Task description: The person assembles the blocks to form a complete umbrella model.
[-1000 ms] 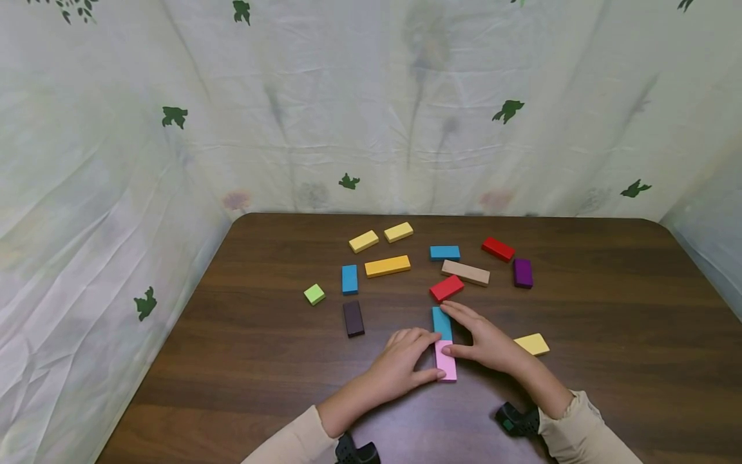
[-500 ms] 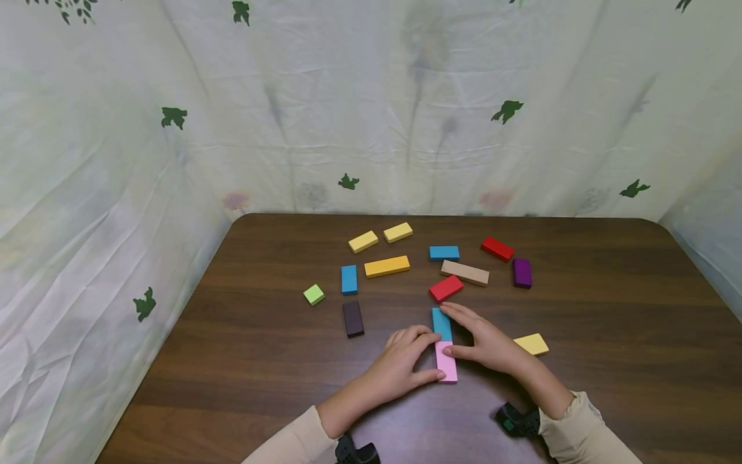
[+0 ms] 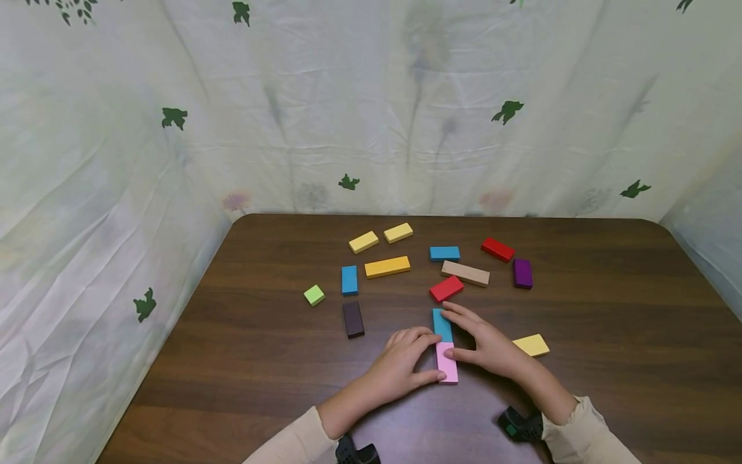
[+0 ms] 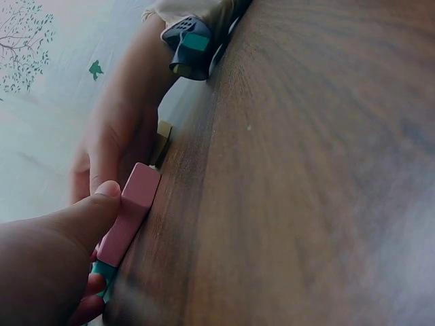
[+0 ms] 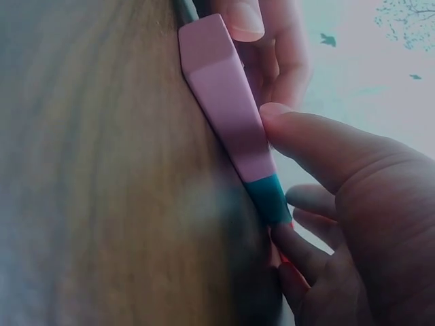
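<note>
A pink block (image 3: 446, 363) and a blue block (image 3: 442, 325) lie flat, end to end in a line. My left hand (image 3: 394, 367) is at their left side, its thumb on the pink block near its close end and its index fingertip at the joint. From the right, my right hand (image 3: 489, 345) rests its thumb on the pink block and touches the far part of the blue block with its fingers. In the right wrist view the pink block (image 5: 228, 102) meets the blue block (image 5: 268, 198) squarely. Both hands' fingers are spread and loosely bent.
A red block (image 3: 446, 289) lies just beyond the blue one, near a tan block (image 3: 466, 273). A yellow block (image 3: 531, 345) is partly behind the right wrist. Left stand a dark block (image 3: 353, 319), a green cube (image 3: 314, 295) and another blue block (image 3: 350, 280). Several others lie farther back.
Both hands stay almost still. The right hand has slid very slightly right and nearer, its fingertips still at the blocks. The blocks keep their line.
</note>
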`<action>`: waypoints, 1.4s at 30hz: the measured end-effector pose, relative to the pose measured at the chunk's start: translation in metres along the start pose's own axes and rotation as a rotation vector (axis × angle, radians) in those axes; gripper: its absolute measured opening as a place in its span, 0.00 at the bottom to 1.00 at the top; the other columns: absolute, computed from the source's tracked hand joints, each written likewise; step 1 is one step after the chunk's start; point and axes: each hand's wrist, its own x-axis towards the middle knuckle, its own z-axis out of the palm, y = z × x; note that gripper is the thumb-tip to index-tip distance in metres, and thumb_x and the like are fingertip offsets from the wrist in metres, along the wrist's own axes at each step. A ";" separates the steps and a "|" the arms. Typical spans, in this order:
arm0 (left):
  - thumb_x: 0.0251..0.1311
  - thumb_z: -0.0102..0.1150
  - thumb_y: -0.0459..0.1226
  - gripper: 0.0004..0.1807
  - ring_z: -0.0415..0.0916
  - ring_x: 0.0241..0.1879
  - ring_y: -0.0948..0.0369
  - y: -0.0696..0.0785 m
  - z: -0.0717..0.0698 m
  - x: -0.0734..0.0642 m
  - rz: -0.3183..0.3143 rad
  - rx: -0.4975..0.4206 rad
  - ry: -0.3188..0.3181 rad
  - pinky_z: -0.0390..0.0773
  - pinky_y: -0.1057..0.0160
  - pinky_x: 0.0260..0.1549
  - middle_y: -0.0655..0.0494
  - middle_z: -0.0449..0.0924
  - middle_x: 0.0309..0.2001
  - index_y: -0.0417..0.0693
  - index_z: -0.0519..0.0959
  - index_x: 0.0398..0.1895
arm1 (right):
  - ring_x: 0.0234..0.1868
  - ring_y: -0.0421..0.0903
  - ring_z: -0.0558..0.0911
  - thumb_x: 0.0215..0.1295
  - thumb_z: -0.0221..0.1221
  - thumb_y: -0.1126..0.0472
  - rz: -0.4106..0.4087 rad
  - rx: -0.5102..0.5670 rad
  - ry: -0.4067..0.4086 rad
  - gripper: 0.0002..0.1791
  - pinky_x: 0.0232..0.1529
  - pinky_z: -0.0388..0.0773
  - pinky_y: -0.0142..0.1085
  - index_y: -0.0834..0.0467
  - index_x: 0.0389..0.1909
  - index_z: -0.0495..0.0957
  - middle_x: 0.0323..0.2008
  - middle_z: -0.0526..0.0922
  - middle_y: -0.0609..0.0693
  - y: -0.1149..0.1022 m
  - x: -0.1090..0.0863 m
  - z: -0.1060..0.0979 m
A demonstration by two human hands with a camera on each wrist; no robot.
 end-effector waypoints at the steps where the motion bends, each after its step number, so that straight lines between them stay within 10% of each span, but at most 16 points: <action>1: 0.53 0.52 0.59 0.32 0.62 0.54 0.58 0.000 0.000 0.000 -0.001 0.000 -0.001 0.58 0.54 0.55 0.58 0.67 0.53 0.52 0.69 0.58 | 0.64 0.53 0.56 0.54 0.60 0.44 0.000 0.001 -0.003 0.39 0.56 0.58 0.53 0.56 0.65 0.61 0.66 0.55 0.50 0.000 -0.001 0.000; 27: 0.55 0.51 0.57 0.30 0.63 0.54 0.58 0.000 -0.001 0.003 -0.027 -0.050 -0.003 0.60 0.53 0.54 0.58 0.67 0.53 0.52 0.69 0.57 | 0.63 0.48 0.60 0.52 0.60 0.41 0.003 -0.020 0.020 0.40 0.55 0.62 0.49 0.54 0.64 0.63 0.65 0.57 0.45 -0.008 -0.020 0.007; 42: 0.57 0.56 0.46 0.28 0.62 0.56 0.59 -0.020 -0.022 0.035 -0.089 -0.229 0.101 0.64 0.58 0.54 0.53 0.65 0.57 0.46 0.66 0.59 | 0.63 0.49 0.59 0.51 0.60 0.40 0.029 -0.011 0.006 0.41 0.55 0.62 0.50 0.52 0.65 0.61 0.66 0.57 0.45 -0.009 -0.020 0.006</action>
